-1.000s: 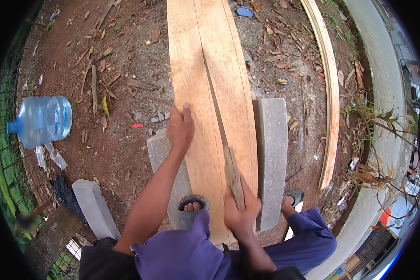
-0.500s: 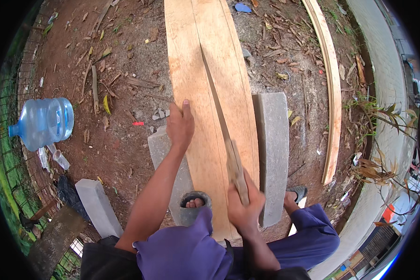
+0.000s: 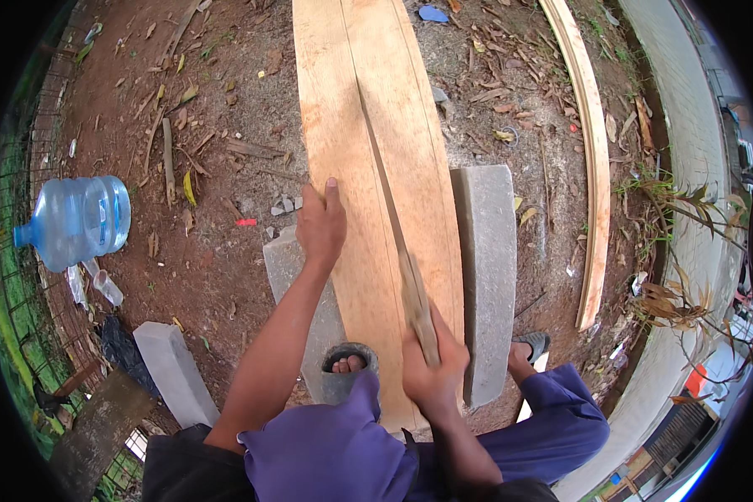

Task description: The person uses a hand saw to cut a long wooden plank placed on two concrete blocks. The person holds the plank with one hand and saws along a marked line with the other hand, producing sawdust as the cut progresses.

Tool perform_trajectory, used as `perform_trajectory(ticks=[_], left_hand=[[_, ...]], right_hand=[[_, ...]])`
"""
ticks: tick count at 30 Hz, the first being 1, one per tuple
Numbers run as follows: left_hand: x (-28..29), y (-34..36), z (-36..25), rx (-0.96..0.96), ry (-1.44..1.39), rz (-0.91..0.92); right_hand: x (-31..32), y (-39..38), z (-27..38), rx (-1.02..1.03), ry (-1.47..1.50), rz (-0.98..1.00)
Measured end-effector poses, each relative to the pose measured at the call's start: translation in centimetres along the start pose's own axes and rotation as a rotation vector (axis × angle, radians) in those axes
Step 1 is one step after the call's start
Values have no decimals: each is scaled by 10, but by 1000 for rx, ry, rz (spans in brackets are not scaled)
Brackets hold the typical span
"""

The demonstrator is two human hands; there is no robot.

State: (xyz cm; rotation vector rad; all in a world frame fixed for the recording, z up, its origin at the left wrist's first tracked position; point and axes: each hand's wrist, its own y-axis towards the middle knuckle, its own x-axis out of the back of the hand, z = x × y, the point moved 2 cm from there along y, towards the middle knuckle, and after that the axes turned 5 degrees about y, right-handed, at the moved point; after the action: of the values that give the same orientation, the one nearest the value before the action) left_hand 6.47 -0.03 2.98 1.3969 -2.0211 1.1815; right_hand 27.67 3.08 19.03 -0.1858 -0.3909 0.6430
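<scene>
From the middle of the view up to 12 o'clock and down to 6 o'clock runs a long, pale, flat wooden board (image 3: 364,251), a thin dark line along its length. Over it lies a handsaw (image 3: 411,280) with a slim dark metal blade and a worn brown wooden handle, the blade pointing to 12 o'clock and its far end meeting the dark line. At 5 o'clock the right hand (image 3: 435,368) is closed around the saw's handle. At 10 o'clock the left hand (image 3: 322,222) grips the board's left edge, its thumb flat on the upper face; the other fingertips are hidden.

Toward 6 o'clock, a foot in a dark grey sandal (image 3: 336,387) is at the board's near left edge, below purple-blue cloth trousers (image 3: 326,456). A long grey concrete block (image 3: 487,276) flanks the board between 3 and 4 o'clock, and a second grey concrete slab (image 3: 284,259) shows between 8 and 9. Farther out on the brown, leaf-strewn soil, a clear blue plastic water jug (image 3: 79,222) lies on its side at 9 o'clock, and a narrow pale wooden plank (image 3: 594,184) stretches from 1 to nearly 4 o'clock.
</scene>
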Motion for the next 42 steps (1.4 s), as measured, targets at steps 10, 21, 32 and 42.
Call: perform_trajectory(ticks=[10, 21, 32, 42], left_hand=[[-6, -12, 0, -48, 76, 24], [-1, -3, -12, -20, 34, 28], [-1, 2, -1, 28, 43, 50], [2, 5, 11, -15, 11, -14]], right_hand=[[-77, 199, 10, 33, -12, -52], [-60, 144, -6, 84, 56, -37], [4, 0, 1, -43, -31, 23], [-54, 101, -2, 20, 3, -18]])
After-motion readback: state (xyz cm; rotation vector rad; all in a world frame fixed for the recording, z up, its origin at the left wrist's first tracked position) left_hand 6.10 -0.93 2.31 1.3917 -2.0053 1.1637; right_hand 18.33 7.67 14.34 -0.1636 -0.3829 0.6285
